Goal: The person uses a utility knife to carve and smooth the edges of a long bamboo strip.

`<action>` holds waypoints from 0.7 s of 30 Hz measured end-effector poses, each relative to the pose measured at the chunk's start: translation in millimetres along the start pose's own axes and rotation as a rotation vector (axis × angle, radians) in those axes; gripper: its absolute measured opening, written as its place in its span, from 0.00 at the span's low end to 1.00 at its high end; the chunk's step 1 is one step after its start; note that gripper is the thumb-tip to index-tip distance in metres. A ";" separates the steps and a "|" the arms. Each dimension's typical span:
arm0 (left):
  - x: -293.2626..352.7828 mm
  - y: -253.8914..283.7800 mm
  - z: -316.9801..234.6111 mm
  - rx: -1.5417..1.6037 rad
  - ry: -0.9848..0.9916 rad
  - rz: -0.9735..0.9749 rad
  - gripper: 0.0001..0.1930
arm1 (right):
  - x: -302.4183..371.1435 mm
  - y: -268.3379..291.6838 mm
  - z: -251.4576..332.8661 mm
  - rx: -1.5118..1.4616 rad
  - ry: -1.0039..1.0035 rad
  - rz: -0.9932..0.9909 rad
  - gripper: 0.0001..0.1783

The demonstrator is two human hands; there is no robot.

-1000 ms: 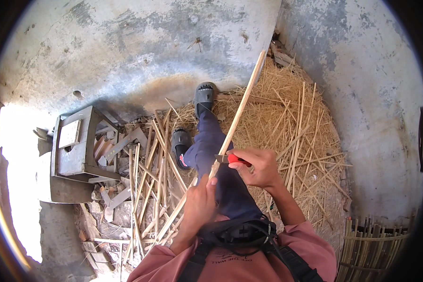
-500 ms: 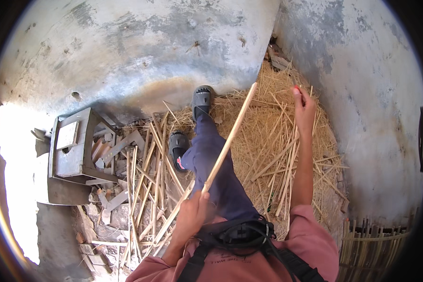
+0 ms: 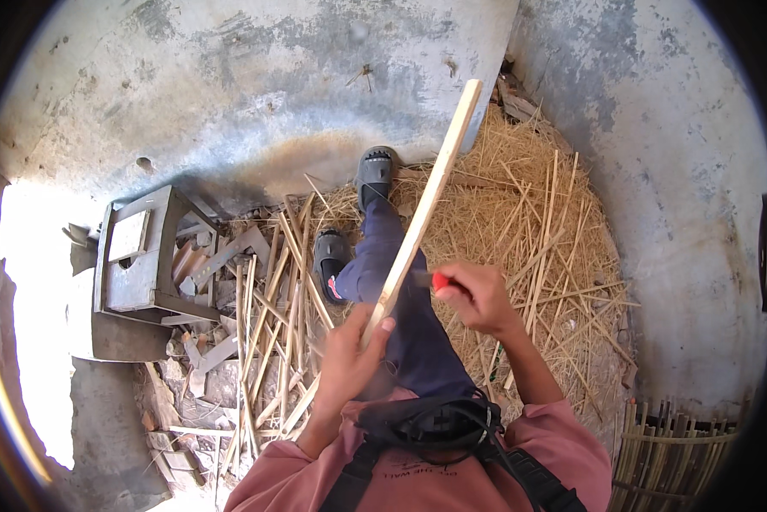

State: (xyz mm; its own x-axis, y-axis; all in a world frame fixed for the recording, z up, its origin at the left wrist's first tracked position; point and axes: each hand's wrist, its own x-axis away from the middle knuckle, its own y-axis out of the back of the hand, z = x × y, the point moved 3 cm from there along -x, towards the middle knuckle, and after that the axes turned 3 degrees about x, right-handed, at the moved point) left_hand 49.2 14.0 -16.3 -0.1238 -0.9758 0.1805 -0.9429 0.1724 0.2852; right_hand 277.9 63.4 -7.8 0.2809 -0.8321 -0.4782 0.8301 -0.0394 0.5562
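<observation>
My left hand [image 3: 346, 357] is closed round the lower end of a long pale bamboo strip [image 3: 432, 194]. The strip slants up and away to the right, over my thighs. On its right side, my right hand [image 3: 481, 299] is closed on a red-handled knife [image 3: 440, 282]. The short greyish blade points left toward the strip and is smeared by motion. I cannot tell whether it touches the strip. My fingers cover much of the handle.
Pale shavings [image 3: 477, 213] and thin strips cover the floor ahead and right. Longer strips [image 3: 268, 333] lie in a heap on the left, beside a broken wooden box [image 3: 136, 290] and rubble. Walls [image 3: 255, 77] stand ahead and right. A slatted basket [image 3: 674, 448] is at lower right.
My right hand has come back toward me and left with the knife, from far out to beside the strip. My left hand has risen slightly, and the strip stands a little steeper.
</observation>
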 end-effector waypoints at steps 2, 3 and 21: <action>-2.2 -7.0 2.9 0.028 -0.091 -0.005 0.12 | 1.6 -7.4 8.9 0.008 0.061 0.006 0.14; -2.6 -8.3 3.6 0.042 -0.137 -0.009 0.11 | 2.2 -9.7 10.7 0.009 0.068 0.024 0.15; 4.8 -12.9 -5.8 -0.086 -0.123 0.000 0.13 | 0.2 -5.6 15.1 0.118 0.081 -0.117 0.15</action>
State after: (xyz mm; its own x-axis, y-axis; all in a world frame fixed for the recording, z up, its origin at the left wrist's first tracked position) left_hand 62.6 7.9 -13.7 -0.1653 -0.9841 0.0653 -0.9137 0.1777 0.3656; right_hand 266.0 55.2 -0.7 0.2279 -0.7710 -0.5946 0.7984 -0.2017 0.5674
